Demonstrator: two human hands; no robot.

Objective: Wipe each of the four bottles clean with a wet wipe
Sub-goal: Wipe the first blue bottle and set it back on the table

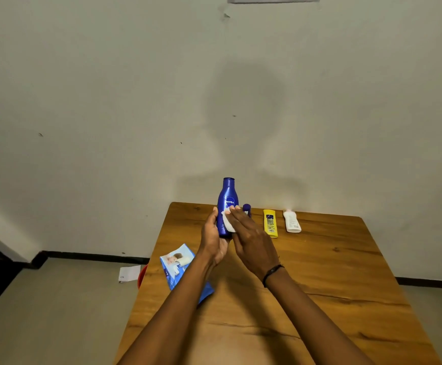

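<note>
On the wooden table (320, 272), a blue pack of wipes (177, 267) lies at the left edge, partly hidden by the left forearm. The left hand (213, 238) grips the upright blue bottle (227, 204) above the table, while the right hand (251, 238), fingers straight, presses a white wipe (227, 222) against it. Behind, it half hides a small purple bottle (247, 208); a yellow bottle (270, 223) and white bottle (291, 221) lie farther right.

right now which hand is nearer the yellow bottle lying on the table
Right. The right hand is just left of the yellow bottle, pressing a wet wipe on the blue bottle. The left hand holds that blue bottle, farther left.
</note>
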